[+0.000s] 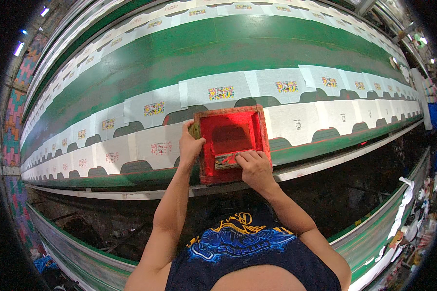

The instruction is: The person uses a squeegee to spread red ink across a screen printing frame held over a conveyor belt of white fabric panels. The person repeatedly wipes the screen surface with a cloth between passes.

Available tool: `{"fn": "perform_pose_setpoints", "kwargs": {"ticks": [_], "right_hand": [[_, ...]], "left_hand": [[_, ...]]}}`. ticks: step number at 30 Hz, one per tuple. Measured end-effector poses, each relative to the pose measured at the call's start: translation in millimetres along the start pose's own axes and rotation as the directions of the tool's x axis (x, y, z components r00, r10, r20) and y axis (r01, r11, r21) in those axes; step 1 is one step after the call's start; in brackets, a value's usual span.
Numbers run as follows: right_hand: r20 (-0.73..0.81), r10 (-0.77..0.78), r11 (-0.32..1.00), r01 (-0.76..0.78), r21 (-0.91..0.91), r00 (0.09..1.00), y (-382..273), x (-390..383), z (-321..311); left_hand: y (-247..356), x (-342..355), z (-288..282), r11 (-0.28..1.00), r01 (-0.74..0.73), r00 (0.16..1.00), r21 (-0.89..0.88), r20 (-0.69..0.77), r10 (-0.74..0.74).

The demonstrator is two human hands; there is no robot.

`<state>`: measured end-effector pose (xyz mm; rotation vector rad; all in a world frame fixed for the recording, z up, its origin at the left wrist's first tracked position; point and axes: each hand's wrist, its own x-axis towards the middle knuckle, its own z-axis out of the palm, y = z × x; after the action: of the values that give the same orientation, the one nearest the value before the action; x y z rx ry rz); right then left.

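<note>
A wooden-edged screen printing frame [263, 131], stained red, lies over the near row of white fabric pieces on the long green table. My left hand [191, 145] is closed around the frame's left edge. Inside the frame, toward its near side, my right hand [255, 167] grips a squeegee [224, 160] with a worn, stained handle. Red ink [230, 123] covers the mesh, with a darker patch in the middle. The fabric piece beneath the frame is hidden. To the left, a white fabric piece [155, 144] bears a red print; one on the right [298, 120] shows only small dark outlines.
The green printing table [189, 46] runs across the view, with further rows of printed fabric [221, 92] beyond. A pale rail [320, 169] borders its near edge. Behind me stands another green table [374, 223]; cluttered materials [422, 218] lie at the right.
</note>
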<state>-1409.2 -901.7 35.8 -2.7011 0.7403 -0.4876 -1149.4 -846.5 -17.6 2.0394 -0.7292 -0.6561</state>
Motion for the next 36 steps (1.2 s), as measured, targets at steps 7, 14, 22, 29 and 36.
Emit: {"fn": "perform_pose_setpoints", "kwargs": {"ticks": [7,14,22,29,36], "right_hand": [[-0.018,0.024,1.0,-0.024,0.01,1.0,-1,-3,2],[0.062,0.04,0.999,-0.041,0.029,0.997,0,-1,-6],[0.043,0.008,0.999,-0.006,-0.043,0.999,48,82,-1],[-0.16,-0.065,0.997,0.058,-0.047,0.985,32,52,18],[0.035,-0.074,0.997,0.074,0.023,0.997,34,35,3]], "left_hand": [[-3,2,4,0.999,-0.039,0.999,0.016,-0.006,0.039],[-1,0,4,0.997,-0.005,1.0,0.075,0.012,0.004],[4,-1,5,0.986,0.004,1.0,0.167,0.015,-0.006],[4,-1,3,0.99,0.019,0.999,0.14,0.04,-0.025],[11,0,2,0.99,0.048,0.996,0.133,0.068,-0.057]]}}
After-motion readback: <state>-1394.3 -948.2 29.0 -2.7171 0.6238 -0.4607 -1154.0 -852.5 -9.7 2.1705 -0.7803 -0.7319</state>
